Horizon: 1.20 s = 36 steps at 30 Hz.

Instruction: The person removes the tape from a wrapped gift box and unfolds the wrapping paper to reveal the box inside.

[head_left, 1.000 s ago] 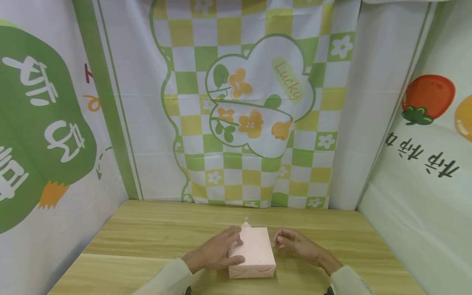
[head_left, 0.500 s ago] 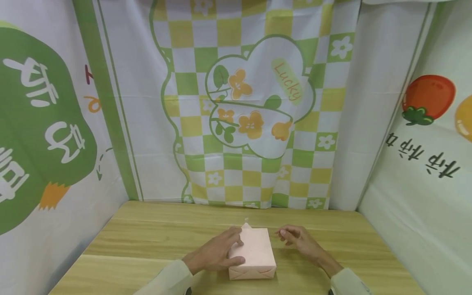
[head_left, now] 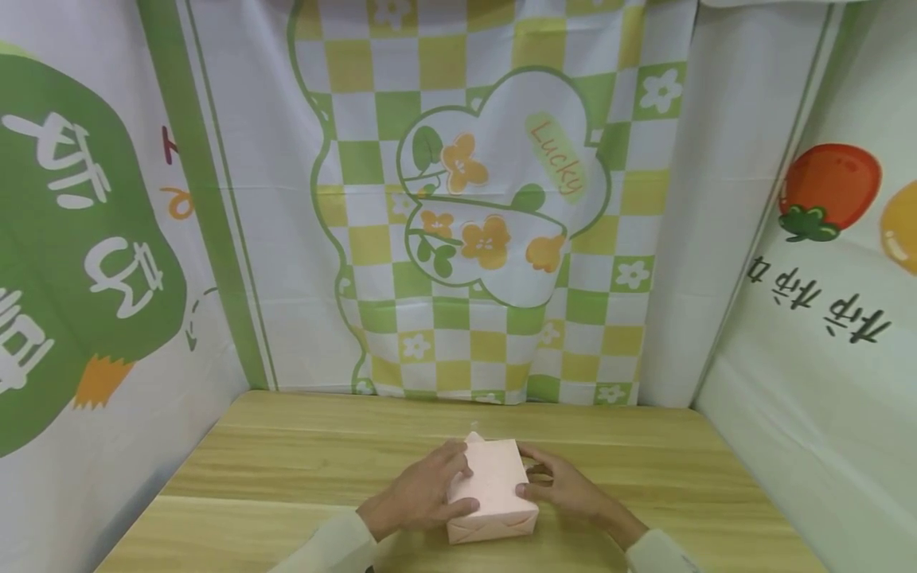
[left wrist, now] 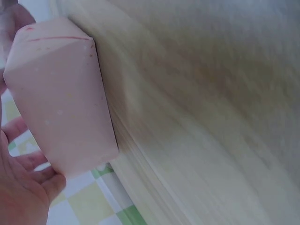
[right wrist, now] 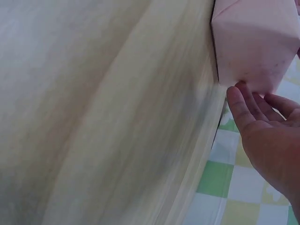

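Note:
A flat pink paper-wrapped box point(head_left: 490, 481) lies on the wooden table, its near end closed with folded-in flaps. A small pointed paper flap stands out behind its far edge. My left hand point(head_left: 430, 487) holds the box's left side, with the thumb on the top near the front. On the opposite side my right hand point(head_left: 569, 484) grips the right edge, its thumb at the top edge and its fingers by the far right corner. In the right wrist view the fingertips point(right wrist: 236, 101) meet the box's side. The box's underside is hidden.
Bare wood of the table point(head_left: 286, 461) surrounds the box. A checked curtain point(head_left: 494, 342) hangs along the table's back edge, and printed cloth walls stand left and right. A tiny pale, see-through piece point(head_left: 474, 425) shows just behind the box.
My right hand has come left from beside the box onto its right edge. The box has turned slightly. My left hand has kept its place on it.

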Motion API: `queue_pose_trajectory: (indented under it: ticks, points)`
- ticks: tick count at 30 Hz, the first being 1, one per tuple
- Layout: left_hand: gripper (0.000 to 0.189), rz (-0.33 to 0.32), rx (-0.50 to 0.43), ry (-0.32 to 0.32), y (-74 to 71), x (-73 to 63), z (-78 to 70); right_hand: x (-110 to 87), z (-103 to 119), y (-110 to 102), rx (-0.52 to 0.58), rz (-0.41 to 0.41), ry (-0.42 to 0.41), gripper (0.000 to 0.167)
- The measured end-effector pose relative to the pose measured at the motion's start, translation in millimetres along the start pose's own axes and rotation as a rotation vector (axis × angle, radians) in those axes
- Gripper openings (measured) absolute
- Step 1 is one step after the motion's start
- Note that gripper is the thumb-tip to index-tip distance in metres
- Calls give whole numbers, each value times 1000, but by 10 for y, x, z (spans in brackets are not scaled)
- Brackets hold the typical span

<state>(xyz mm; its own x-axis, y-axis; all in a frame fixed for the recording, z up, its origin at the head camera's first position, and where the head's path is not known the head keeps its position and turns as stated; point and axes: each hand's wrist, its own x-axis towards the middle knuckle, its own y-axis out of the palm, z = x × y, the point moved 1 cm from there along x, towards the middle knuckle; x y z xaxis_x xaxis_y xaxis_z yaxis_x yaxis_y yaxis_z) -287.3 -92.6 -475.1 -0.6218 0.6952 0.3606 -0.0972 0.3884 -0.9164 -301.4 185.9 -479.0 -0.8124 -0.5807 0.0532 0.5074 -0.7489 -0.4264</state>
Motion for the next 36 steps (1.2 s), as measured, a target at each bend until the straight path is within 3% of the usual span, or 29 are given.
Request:
queue_pose_trajectory:
  ticks: [9, 13, 17, 22, 31, 36]
  points:
    - [14, -87, 244, 55, -20, 15, -93, 35, -58, -33, -17, -21, -11, 53]
    - [14, -50, 308, 39, -93, 18, -117, 45, -78, -35, -23, -42, 4, 49]
    - [21, 25, 349, 13, -174, 39, -124, 61, -76, -27, 20, -29, 15, 55]
    - [29, 121, 229, -44, -259, 100, -106, 65, -56, -25, 81, -21, 17, 53]
    - [45, 203, -160, -8, -261, 198, 61, 120, -46, 22, 139, -64, -6, 48]
    - [40, 251, -199, -9, -237, 227, 149, 119, -91, 48, 155, -142, 5, 45]
